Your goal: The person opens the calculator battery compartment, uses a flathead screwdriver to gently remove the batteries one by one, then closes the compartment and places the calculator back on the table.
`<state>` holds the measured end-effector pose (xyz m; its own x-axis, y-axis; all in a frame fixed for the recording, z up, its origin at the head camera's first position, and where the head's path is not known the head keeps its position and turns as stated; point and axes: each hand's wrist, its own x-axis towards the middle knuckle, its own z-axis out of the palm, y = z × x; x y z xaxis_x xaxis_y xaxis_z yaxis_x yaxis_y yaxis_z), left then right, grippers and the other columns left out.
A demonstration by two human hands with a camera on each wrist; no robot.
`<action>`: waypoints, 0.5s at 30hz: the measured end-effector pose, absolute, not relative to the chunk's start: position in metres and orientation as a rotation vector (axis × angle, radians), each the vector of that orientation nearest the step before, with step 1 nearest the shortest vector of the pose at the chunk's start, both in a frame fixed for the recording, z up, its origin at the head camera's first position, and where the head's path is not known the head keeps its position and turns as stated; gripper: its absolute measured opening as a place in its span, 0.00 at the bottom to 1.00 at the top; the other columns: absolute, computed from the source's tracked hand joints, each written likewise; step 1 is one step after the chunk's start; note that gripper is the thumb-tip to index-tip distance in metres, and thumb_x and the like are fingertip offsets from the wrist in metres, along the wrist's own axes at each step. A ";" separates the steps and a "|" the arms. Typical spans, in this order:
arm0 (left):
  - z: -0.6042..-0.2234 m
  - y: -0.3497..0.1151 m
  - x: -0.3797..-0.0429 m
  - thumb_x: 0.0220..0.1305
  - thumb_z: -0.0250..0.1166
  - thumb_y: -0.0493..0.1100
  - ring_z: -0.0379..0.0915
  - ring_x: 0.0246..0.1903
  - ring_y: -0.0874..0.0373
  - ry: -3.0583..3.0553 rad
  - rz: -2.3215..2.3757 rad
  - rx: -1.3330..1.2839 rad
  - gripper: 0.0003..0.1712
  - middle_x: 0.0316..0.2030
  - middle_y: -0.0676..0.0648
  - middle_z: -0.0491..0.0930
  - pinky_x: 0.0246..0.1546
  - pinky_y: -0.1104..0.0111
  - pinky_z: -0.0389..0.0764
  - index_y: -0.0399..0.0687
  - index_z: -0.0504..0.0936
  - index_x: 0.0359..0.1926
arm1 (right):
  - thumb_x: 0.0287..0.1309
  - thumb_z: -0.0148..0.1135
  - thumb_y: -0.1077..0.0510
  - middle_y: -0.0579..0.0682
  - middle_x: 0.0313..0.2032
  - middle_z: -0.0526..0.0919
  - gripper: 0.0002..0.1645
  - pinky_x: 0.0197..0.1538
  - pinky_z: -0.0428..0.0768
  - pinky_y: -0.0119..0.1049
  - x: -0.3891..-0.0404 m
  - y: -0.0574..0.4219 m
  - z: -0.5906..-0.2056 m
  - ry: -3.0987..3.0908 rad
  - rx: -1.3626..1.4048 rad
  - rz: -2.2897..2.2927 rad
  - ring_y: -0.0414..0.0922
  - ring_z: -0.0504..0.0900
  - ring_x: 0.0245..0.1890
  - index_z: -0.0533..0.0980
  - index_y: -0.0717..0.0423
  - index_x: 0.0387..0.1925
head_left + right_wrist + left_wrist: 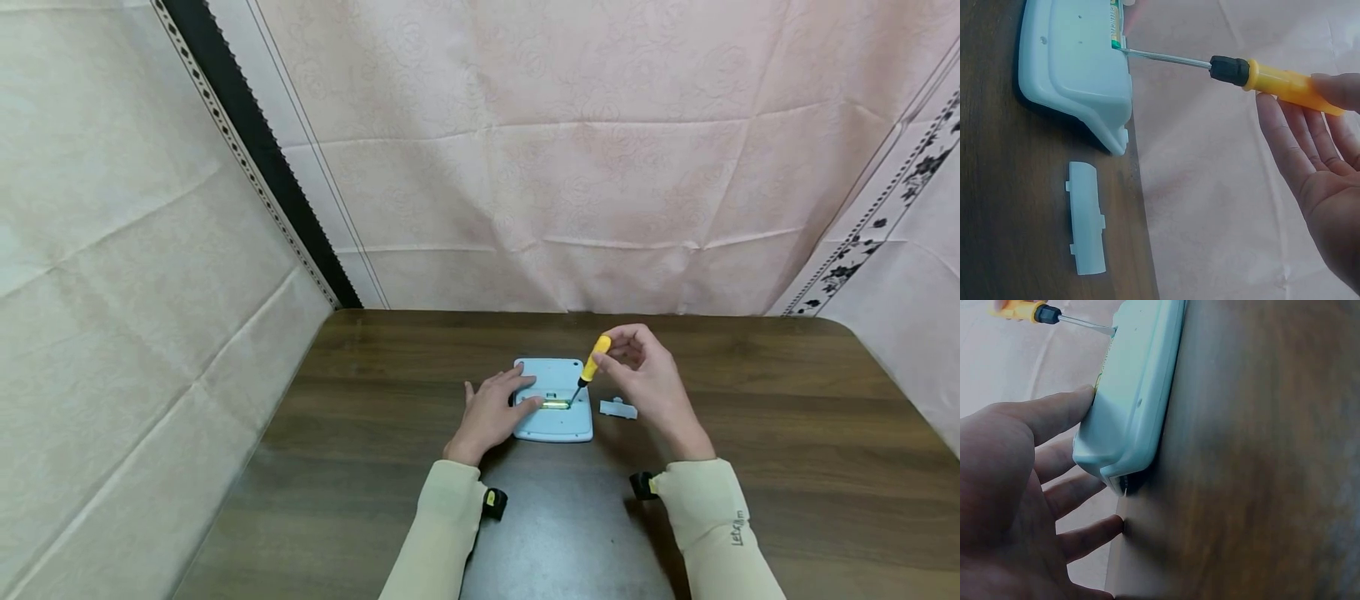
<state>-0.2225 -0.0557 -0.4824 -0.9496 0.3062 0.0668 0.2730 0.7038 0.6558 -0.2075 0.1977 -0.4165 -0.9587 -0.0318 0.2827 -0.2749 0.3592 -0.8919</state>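
A light blue, flat device [553, 427], its kind not clear, lies on the table with its back up and its battery slot uncovered. In the slot sits a green and gold battery [556, 405]. My left hand [491, 418] rests at the device's left side, fingers fairly straight, with the thumb [1066, 411] on the back near the battery. A yellow-handled screwdriver [1285, 85] is held by its handle between the thumb and fingers of my right hand [651, 382]. Its metal tip reaches the battery's right end. The loose battery cover [1087, 219] lies right of the device.
The brown wooden table [787, 417] has rounded far corners. Pale patterned cloth [600, 183] hangs behind it, and more cloth [135, 350] drapes along the left side. Each wrist carries a small black camera.
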 end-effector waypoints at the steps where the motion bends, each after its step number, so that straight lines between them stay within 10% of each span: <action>1: -0.483 -0.055 -0.223 0.78 0.64 0.57 0.58 0.78 0.43 2.857 1.084 0.486 0.27 0.78 0.51 0.66 0.72 0.26 0.36 0.55 0.81 0.71 | 0.69 0.72 0.64 0.59 0.50 0.83 0.22 0.53 0.79 0.23 -0.207 0.197 -0.416 -2.405 0.275 1.645 0.47 0.82 0.47 0.73 0.65 0.58; 15: -0.483 -0.057 -0.222 0.77 0.65 0.58 0.59 0.78 0.43 2.854 1.089 0.487 0.27 0.78 0.52 0.67 0.72 0.26 0.36 0.56 0.81 0.71 | 0.68 0.72 0.65 0.59 0.50 0.83 0.22 0.54 0.78 0.21 -0.212 0.201 -0.426 -2.387 0.281 1.634 0.45 0.83 0.46 0.71 0.64 0.57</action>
